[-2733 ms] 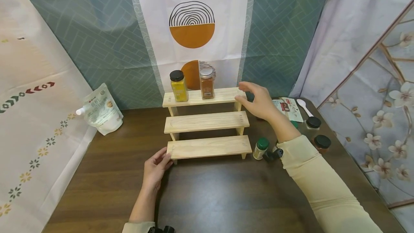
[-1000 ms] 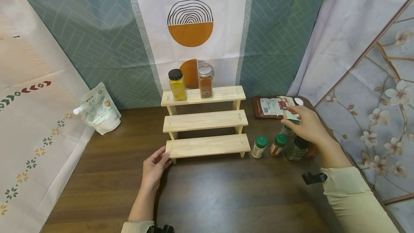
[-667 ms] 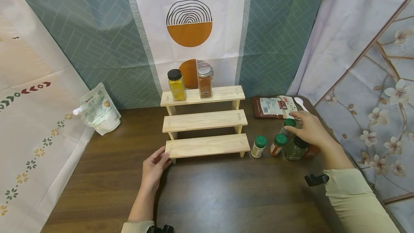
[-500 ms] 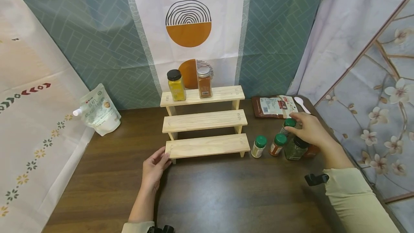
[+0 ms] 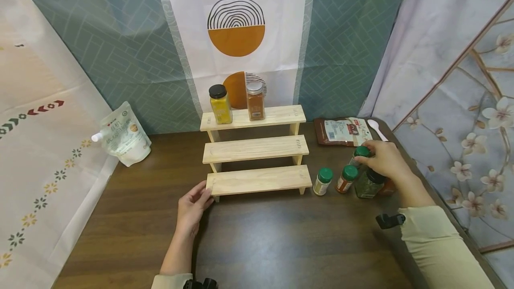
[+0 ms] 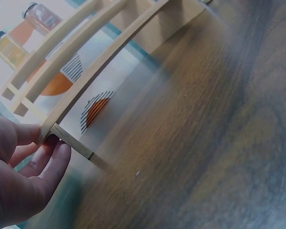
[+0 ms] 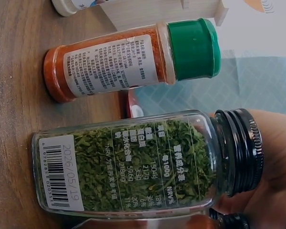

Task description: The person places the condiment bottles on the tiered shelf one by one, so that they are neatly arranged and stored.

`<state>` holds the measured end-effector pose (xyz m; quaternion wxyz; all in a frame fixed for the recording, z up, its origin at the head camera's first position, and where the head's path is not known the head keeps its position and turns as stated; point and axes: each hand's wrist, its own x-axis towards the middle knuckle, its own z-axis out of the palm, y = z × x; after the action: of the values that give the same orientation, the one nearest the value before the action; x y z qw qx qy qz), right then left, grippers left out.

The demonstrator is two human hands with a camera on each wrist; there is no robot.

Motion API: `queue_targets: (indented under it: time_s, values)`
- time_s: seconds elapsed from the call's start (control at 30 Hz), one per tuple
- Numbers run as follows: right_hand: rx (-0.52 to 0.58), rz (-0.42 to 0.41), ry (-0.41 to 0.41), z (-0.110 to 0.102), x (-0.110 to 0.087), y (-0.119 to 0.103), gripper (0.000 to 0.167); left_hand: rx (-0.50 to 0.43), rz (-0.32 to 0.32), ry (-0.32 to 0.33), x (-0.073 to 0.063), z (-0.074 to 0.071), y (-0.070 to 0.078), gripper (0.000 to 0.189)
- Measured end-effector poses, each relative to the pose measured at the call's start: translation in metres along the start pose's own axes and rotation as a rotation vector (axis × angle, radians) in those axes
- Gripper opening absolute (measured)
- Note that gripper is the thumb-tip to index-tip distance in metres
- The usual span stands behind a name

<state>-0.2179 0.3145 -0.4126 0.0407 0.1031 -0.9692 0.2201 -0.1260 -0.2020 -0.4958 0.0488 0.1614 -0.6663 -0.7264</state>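
Observation:
A three-step wooden spice rack (image 5: 257,181) stands on the table. My left hand (image 5: 192,208) grips the left end of its lowest step, thumb above and fingers below, clearest in the left wrist view. On the top step are a yellow spice jar (image 5: 221,107) with a black lid and a reddish-brown spice jar (image 5: 255,104) with a silver lid. At the right, my right hand (image 5: 383,160) pinches the green cap of a spice bottle (image 5: 362,151), whose body is partly hidden. Right in front stands a black-lidded jar of green dried herbs (image 7: 133,164).
A green-capped bottle of red spice (image 5: 346,179) and a pale green-capped bottle (image 5: 322,182) stand right of the rack. Behind lie a brown packet (image 5: 341,131) and a white spoon (image 5: 376,129). A white spouted pouch (image 5: 125,136) leans at the left.
My right hand has moved from the top step's right end over to the bottles at the right, and its fingers have come down onto a green cap. The left hand has stayed put.

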Motion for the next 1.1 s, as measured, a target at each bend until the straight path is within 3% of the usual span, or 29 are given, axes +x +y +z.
queue_targets:
  time_s: [0.33, 0.7, 1.1]
  values:
    - [0.062, -0.114, 0.191, -0.001, 0.003, -0.004, 0.034, 0.005, 0.006, -0.002, 0.0, -0.001, 0.001, 0.041]
    - [0.073, -0.172, 0.313, -0.016, 0.016, -0.028, 0.039, -0.006, 0.012, 0.009, -0.002, 0.001, 0.001, 0.041]
    - [0.148, -0.247, 0.319, -0.024, 0.038, -0.063, 0.043, -0.005, 0.001, 0.004, -0.001, 0.0, 0.001, 0.042]
